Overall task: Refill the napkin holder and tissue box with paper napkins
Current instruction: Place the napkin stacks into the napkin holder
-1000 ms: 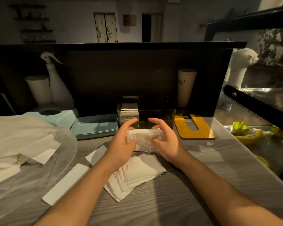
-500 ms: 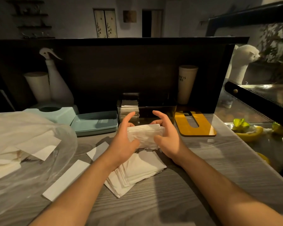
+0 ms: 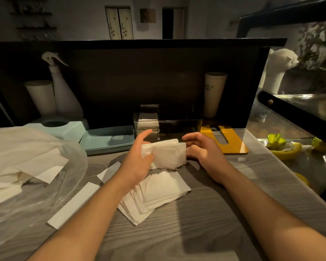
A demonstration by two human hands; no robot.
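Observation:
My left hand (image 3: 139,161) holds a bundle of white paper napkins (image 3: 167,155) just above the table, thumb across its front and index finger raised. At the bundle's right edge, my right hand (image 3: 203,149) grips it with curled fingers and thumb. Right behind the bundle stands a clear napkin holder (image 3: 179,125) with a few napkins in its left end. A fanned stack of napkins (image 3: 158,193) lies on the wooden table (image 3: 196,232) under my left wrist. The pale blue tissue box (image 3: 64,128) sits at the back left, with its tray-like lid (image 3: 107,138) beside it.
A clear plastic bag (image 3: 26,166) holding more napkins fills the left side. Two paper strips (image 3: 73,204) (image 3: 109,171) lie loose. A yellow board (image 3: 228,142), a cup (image 3: 214,93) and a spray bottle (image 3: 62,91) stand at the back. A steel sink (image 3: 299,166) with fruit peels is on the right.
Both hands have turned the napkin bundle so that its flat face stands toward me. The hands stay in front of the holder.

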